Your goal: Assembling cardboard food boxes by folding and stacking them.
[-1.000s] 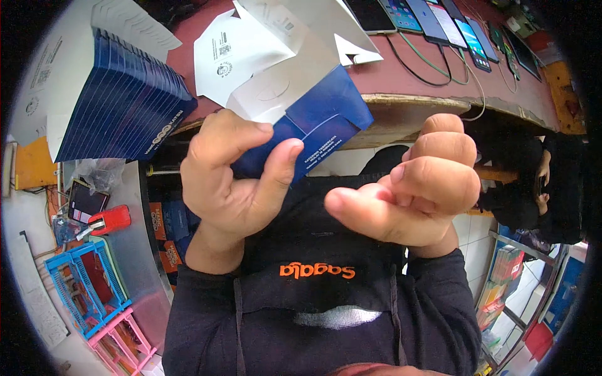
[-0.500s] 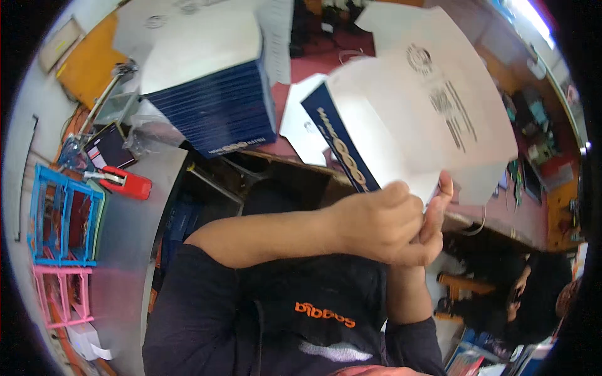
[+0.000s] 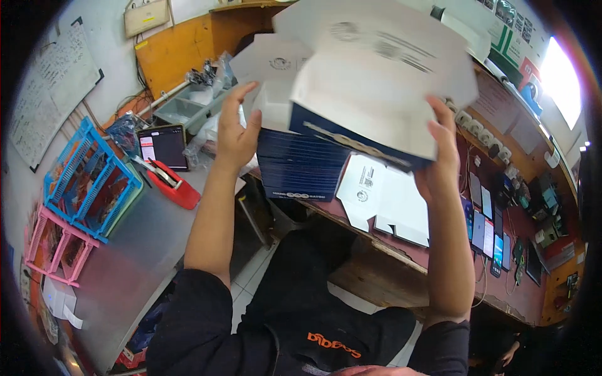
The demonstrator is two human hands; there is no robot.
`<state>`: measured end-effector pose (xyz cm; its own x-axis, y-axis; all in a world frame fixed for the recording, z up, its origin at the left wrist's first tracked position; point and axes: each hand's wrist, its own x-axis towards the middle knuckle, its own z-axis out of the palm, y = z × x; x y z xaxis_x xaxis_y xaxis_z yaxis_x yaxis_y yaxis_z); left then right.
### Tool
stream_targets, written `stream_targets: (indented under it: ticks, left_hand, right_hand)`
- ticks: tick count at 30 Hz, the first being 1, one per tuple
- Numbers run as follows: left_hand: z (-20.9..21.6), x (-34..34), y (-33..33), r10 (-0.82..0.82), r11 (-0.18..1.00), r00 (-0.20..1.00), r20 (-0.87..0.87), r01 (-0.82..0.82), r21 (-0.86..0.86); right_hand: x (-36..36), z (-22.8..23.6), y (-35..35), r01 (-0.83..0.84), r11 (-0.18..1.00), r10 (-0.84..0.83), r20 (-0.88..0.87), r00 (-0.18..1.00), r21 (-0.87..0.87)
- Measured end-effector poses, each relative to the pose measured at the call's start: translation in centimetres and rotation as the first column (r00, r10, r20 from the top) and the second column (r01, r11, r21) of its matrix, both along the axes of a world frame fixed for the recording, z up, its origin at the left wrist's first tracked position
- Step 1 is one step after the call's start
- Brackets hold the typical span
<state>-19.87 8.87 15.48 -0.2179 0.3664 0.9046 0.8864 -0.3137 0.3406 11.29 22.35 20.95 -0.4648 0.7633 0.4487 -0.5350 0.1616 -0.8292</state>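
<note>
A folded carton box (image 3: 357, 141), dark blue outside and white inside with its lid flap up, is held up in front of me. My right hand (image 3: 441, 153) grips its right side wall, fingers at the rim. The box overlaps the top of a tall stack of similar blue cartons (image 3: 301, 169). My left hand (image 3: 238, 135) is raised at the left of the stack, thumb and fingers apart, with nothing in it. Whether its fingertips touch the stack's top carton, I cannot tell.
Flat white cartons (image 3: 382, 191) lie on the red tabletop (image 3: 407, 257). Several phones (image 3: 483, 232) with cables line its right side. On the left metal table are a red tape dispenser (image 3: 172, 183), a tablet (image 3: 164, 148), and blue (image 3: 88, 182) and pink racks (image 3: 59, 241).
My hands have parted; the left went to the stack's left side. The carton moved up and left over the stack, its walls now standing. My view has shifted, showing more of the wall and phones.
</note>
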Motion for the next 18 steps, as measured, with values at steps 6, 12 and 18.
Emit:
stream_targets:
  ticks: [6, 12, 18]
  left_hand:
    - [-1.6, 0.3, 1.9, -0.474, 0.879, 0.842, 0.256, 0.438, 0.188]
    - [-1.2, -1.7, 1.6, -0.387, 0.917, 0.897, 0.212, 0.398, -0.011]
    - [-0.2, -1.5, 1.6, 0.053, 0.987, 0.999, 0.006, -0.054, 0.154]
  right_hand:
    - [-8.5, 2.0, 2.9, 0.193, 0.878, -0.325, 0.249, 0.912, 0.438]
    - [-10.3, 2.1, 3.6, 0.115, 0.943, -0.239, 0.395, 0.887, 0.314]
    - [-8.5, 1.7, 1.0, 0.071, 0.711, -0.458, 0.385, 0.801, 0.7]
